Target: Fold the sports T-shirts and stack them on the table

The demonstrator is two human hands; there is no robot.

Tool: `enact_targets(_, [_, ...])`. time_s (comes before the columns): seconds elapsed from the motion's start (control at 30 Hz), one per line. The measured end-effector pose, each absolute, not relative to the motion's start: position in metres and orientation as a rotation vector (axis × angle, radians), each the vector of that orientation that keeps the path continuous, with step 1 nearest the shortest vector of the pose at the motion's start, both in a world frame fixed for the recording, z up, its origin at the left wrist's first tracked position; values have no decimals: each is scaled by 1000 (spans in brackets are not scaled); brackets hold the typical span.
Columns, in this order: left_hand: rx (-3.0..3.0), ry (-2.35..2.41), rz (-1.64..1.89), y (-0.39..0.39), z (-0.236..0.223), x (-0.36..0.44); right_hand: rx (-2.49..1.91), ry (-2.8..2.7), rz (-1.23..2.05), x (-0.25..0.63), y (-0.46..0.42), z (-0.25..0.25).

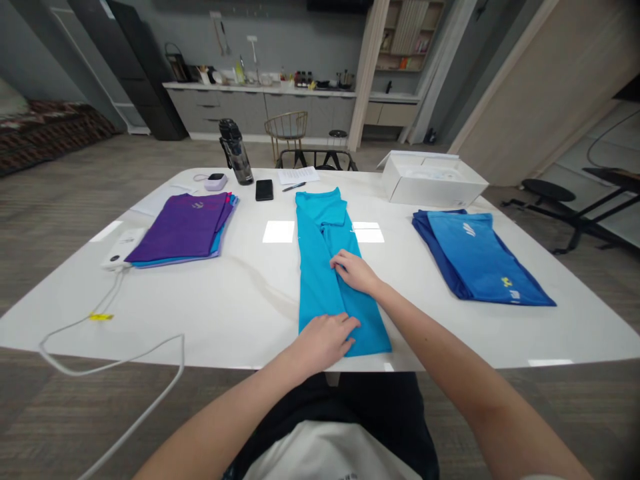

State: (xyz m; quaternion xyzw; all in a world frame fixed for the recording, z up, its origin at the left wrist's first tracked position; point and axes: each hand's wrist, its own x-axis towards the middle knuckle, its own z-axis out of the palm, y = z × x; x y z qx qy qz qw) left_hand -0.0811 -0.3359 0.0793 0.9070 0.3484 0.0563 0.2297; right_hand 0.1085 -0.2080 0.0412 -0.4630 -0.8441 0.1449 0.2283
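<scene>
A turquoise T-shirt lies lengthwise in front of me, its sides folded inward and a short sleeve turned over near the far end. My right hand is at the middle of the shirt, fingers curled together at the edge of the folded layer. Nearer to me, my left hand rests on the bottom part of the shirt with its fingers apart. To the left is a stack of folded clothes with a purple shirt on top. Folded blue shirts lie on the right.
The white table also holds a white box, a black bottle, a black phone, a pen, paper and a lilac device. A white power strip trails its cable over the front left edge.
</scene>
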Motion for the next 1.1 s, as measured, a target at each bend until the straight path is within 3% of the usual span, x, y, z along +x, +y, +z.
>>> enact_targets(0.27, [2366,759,445,-296,58,-119,-1258,-2342,385,126,-235,32])
enact_targets(0.53, [2613,760,414,-308,36,-141,-1312,-2485,287,134,-273,33])
enact_targets(0.93, [2379,575,301,-296,45,-185,-1096,-2356,847,207,-313,38])
enact_targets(1.1, [2352,570,241,-292,49,-183,-1151,-2395,926,218,-328,41])
